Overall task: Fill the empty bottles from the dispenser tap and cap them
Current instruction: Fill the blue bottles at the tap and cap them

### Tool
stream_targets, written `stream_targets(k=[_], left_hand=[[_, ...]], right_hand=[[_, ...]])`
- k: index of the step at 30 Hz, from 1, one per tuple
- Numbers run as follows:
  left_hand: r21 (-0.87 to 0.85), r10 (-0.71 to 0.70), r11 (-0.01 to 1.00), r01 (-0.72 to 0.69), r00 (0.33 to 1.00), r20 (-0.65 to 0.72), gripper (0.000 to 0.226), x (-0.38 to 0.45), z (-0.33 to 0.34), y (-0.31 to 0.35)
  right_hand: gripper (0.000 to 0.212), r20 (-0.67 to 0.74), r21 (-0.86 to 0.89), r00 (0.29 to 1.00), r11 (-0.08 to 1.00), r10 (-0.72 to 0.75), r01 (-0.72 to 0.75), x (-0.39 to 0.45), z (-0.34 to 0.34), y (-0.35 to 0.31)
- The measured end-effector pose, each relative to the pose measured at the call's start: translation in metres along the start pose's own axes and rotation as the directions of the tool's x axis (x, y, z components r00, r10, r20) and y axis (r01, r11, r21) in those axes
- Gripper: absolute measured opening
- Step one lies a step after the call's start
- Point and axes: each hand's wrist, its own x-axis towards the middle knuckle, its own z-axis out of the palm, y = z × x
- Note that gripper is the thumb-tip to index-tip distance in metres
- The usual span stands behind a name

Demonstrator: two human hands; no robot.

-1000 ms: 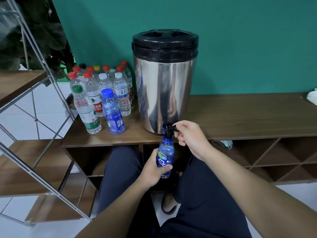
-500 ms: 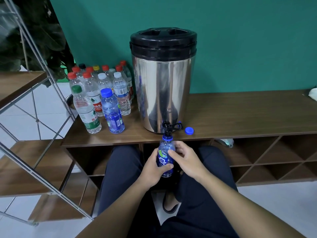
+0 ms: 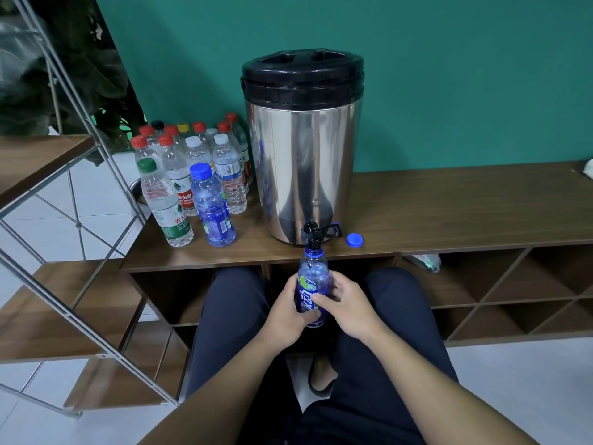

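- The blue-labelled bottle [image 3: 313,292] is held upright, long axis vertical, its uncapped mouth pointing up just under the dispenser tap [image 3: 313,235].
- Its body is gripped by the left hand [image 3: 288,314] and the right hand [image 3: 345,308], fingers curled round it.
- A blue cap [image 3: 354,240] lies on the wooden shelf [image 3: 449,213], beside the steel dispenser [image 3: 301,155].

The person wore dark navy trousers [image 3: 378,316] of a smooth, plain fabric, covering both thighs and knees from 6 o'clock up toward centre. Both forearms were bare, with no sleeve reaching the left hand [image 3: 288,313] or right hand [image 3: 348,308]. At 6 o'clock, between the legs, a dark open sandal [image 3: 321,379] showed on one foot.
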Motion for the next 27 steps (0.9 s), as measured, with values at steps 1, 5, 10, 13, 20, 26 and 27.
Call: stream_targets(k=[1,5,10,13,20,26,27], left_hand=[[0.003,-0.003,1.0,0.003,1.0,-0.002,0.081,-0.001,-0.0001,0.0001],[0.025,-0.011,1.0,0.011,1.0,0.001,0.078,-0.0047,-0.0002,0.0043],[0.024,-0.014,1.0,0.014,1.0,0.011,0.076,-0.0077,-0.0012,0.0089],[0.017,-0.015,1.0,0.015,1.0,0.006,0.078,-0.0089,-0.0009,0.0096],[0.016,-0.005,1.0,0.005,1.0,0.004,0.078,-0.0072,-0.0005,0.0082],[0.018,0.003,1.0,-0.003,1.0,0.004,0.077,-0.0081,-0.0004,0.0087],[0.016,0.002,1.0,-0.003,1.0,0.006,0.078,-0.0084,-0.0005,0.009]], right_hand=[[0.048,-0.002,0.001,1.0,1.0,0.003,-0.003,-0.0004,0.0006,-0.0003],[0.043,-0.012,-0.011,1.0,1.0,0.012,-0.012,-0.0021,0.0026,-0.001],[0.04,-0.006,-0.022,1.0,1.0,0.011,-0.011,-0.0031,0.0047,0.0009],[0.039,-0.003,-0.02,1.0,1.0,0.005,-0.006,-0.0034,0.0048,0.0024],[0.037,-0.012,-0.001,1.0,1.0,0.02,-0.02,-0.0027,0.0046,0.0027],[0.036,-0.021,-0.009,0.999,1.0,0.025,-0.026,-0.0034,0.0047,0.0022],[0.036,-0.019,-0.009,1.0,1.0,0.024,-0.024,-0.0034,0.0047,0.0021]])
